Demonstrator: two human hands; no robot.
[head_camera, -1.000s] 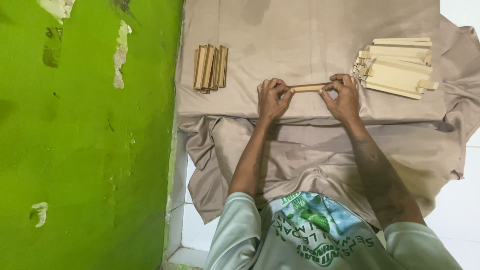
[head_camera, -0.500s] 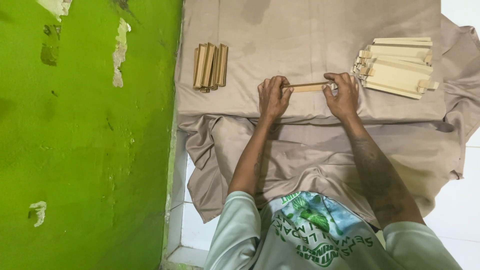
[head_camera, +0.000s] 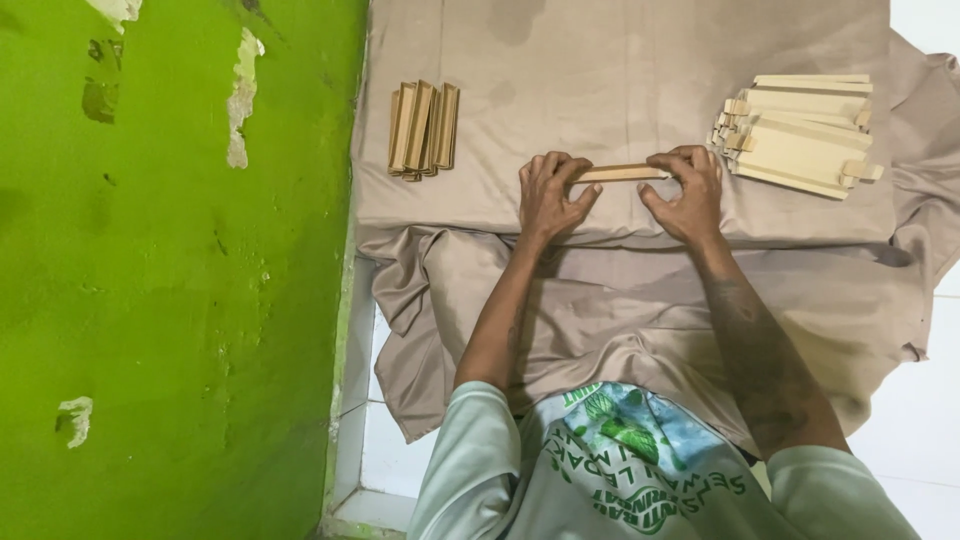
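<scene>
Both hands are working at the middle of the cloth as I am watching from the head camera: the left hand (head_camera: 549, 195) is closing its fingers over one end of a wooden strip (head_camera: 622, 173), and the right hand (head_camera: 685, 190) is pinching the other end, thumbs underneath and fingertips curled on top.

Going from big to small, I am seeing a bright green wall (head_camera: 170, 280) with flaking patches filling the left side. A beige cloth (head_camera: 620, 70) is covering the raised surface and is hanging down in folds over the near edge. A pale tiled floor (head_camera: 915, 420) is showing at the lower right.

On the cloth to the right, just beyond the right hand, a loose pile of pale wooden pieces (head_camera: 797, 132) is lying stacked at slightly different angles. To the left, well apart from the left hand, a smaller bundle of darker wooden pieces (head_camera: 422, 128) is standing on edge, side by side.

The wooden strip itself is thin, straight and light tan, lying level between the two hands, with only its middle stretch showing.
</scene>
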